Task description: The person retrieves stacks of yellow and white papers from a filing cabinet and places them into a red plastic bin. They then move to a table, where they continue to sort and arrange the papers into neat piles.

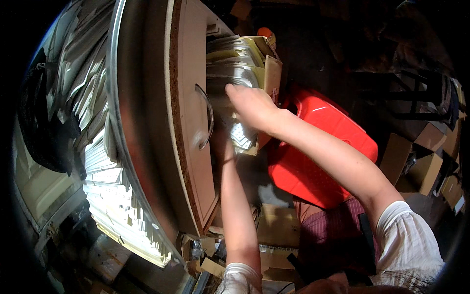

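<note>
A cardboard box [273,78] stands beside the beige drawer front [191,122], packed with upright sheets and sleeves [232,61], some whitish and some yellowish. Over the box my right hand [252,105] bends downward, its fingers curled in among the sheets; what they hold is hidden. My left hand [223,144] reaches in low, between the curved metal handle [208,115] of the drawer front and the box. Shadow and blur hide its fingers. Bright, shiny pieces [241,134] lie in the box just below my right wrist.
A red plastic stool [325,147] stands right of the box, under my right forearm. At left, a metal-edged tabletop [116,98] carries stacked papers [115,191] and a black cloth-like item [41,117]. Open cartons [421,166] sit at far right; another carton [279,225] lies near my legs.
</note>
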Motion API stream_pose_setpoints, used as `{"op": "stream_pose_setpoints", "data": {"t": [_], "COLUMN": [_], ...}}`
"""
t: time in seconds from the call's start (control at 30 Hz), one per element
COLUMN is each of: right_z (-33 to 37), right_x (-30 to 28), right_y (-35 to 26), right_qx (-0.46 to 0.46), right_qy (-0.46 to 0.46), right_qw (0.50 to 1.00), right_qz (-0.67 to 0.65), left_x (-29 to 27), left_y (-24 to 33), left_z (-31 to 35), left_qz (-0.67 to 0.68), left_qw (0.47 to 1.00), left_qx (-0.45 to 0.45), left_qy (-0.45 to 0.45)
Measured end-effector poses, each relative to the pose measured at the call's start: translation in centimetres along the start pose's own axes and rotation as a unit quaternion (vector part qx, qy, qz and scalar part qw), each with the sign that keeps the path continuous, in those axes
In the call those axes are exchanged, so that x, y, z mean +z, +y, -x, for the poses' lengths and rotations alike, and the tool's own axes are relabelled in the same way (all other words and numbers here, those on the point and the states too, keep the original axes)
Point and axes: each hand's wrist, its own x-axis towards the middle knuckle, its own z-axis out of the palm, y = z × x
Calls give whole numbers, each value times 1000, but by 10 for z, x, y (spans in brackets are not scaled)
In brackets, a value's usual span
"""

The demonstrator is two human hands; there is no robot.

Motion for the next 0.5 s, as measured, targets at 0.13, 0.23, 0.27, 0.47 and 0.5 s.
{"op": "stream_pose_setpoints", "data": {"t": [0.13, 0.23, 0.27, 0.47, 0.5], "right_z": [0, 2, 3, 8, 9], "right_x": [0, -2, -3, 3, 2], "right_y": [-1, -1, -1, 5, 7], "right_qx": [34, 44, 43, -19, -29], "right_qy": [-7, -17, -18, 5, 10], "right_qw": [999, 998, 998, 1000, 999], "right_qz": [-29, -32, -28, -20, -26], "left_x": [-3, -3, -3, -7, -9], "left_y": [-3, 4, 4, -21, -21], "left_z": [-3, 2, 3, -11, -12], "left_qz": [-35, -89, -103, -62, -67], "left_qw": [999, 995, 993, 994, 993], "left_qx": [27, 45, 57, 93, 93], "left_qy": [-2, -16, -20, -8, -13]}}
